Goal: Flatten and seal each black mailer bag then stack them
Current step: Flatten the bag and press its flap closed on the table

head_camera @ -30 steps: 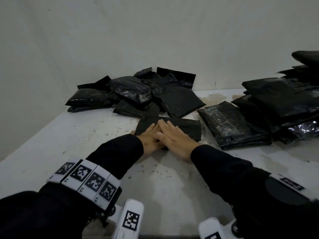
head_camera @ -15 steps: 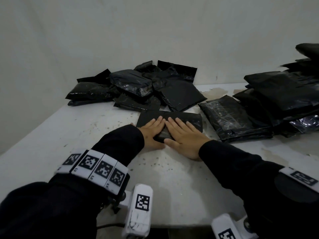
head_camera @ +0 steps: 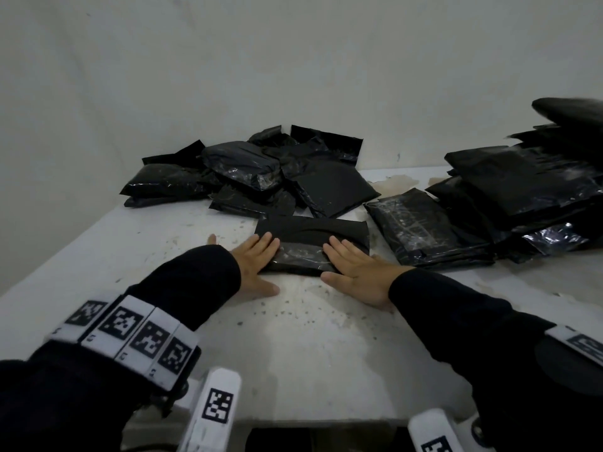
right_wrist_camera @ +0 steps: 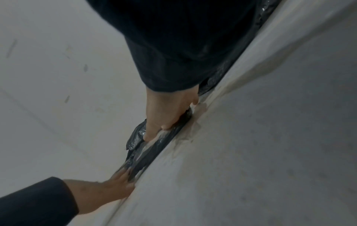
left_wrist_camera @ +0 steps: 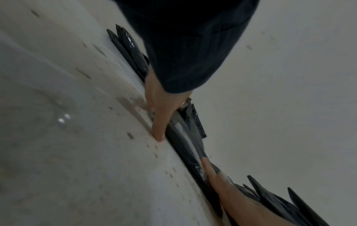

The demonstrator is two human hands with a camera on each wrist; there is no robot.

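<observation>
Since the frame half a second before, both hands had slid apart along the black mailer bag, from side by side at its middle out to its two ends. That bag lay flat on the white table, a slim rectangle with a matte black far half and a glossy, wrinkled strip along its near edge. The left hand lay palm down with straight fingers pressing the bag's left end, its thumb stretched out on the table just in front of the bag; it gripped nothing. The right hand did the same on the right end, fingers flat and together, thumb resting on the table. The left wrist view showed the left thumb pressed to the tabletop beside the thin dark edge of the bag.

Behind the bag, against the pale wall, sat a loose heap of mailer bags, some puffy and shiny, some flat and dull, overlapping at odd angles. To the right rose a taller stack of bags, its crinkled plastic catching light at the lower corner; its nearest bag lay just beside the right hand. Dark specks and a brownish stain near the far edge marked the tabletop. Black sleeves covered both forearms, and white bands printed with square black-and-white codes circled the wrists.
</observation>
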